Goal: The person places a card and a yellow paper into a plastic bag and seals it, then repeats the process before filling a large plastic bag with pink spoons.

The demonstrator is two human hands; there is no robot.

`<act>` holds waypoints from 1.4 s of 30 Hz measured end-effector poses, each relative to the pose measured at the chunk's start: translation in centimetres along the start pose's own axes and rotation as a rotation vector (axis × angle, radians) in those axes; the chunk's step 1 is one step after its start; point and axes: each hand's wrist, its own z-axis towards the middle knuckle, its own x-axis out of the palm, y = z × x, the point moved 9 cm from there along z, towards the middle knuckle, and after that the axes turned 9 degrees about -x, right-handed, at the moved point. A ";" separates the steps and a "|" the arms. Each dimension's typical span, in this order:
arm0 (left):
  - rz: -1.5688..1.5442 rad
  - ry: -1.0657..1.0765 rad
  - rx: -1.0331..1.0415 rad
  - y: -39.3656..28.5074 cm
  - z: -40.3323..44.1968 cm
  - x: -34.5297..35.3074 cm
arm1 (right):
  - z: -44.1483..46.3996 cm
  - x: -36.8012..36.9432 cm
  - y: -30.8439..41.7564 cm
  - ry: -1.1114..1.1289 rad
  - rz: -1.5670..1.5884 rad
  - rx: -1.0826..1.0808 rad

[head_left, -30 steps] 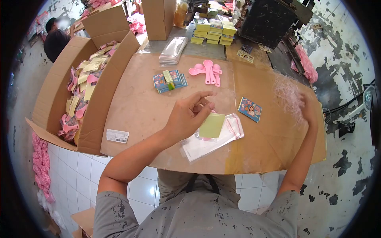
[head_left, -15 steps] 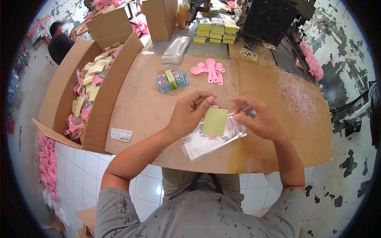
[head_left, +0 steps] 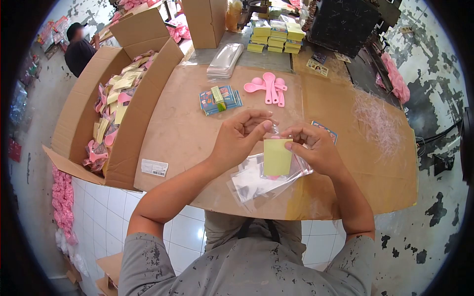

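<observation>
Plainly, the right hand [head_left: 317,149] pinches the yellow card [head_left: 277,159] near its upper corner, above the clear sleeves [head_left: 248,183]; the left hand [head_left: 241,135] seems to pinch clear film [head_left: 275,129], which an uneven tug could tear.

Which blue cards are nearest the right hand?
The blue cards partly hidden behind the right hand; the other blue cards lie left of the pink spoons.
</observation>
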 end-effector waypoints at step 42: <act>0.130 0.168 -0.056 0.6 -0.5 1.1 | 0.0 -2.5 0.4 -0.080 0.069 -0.160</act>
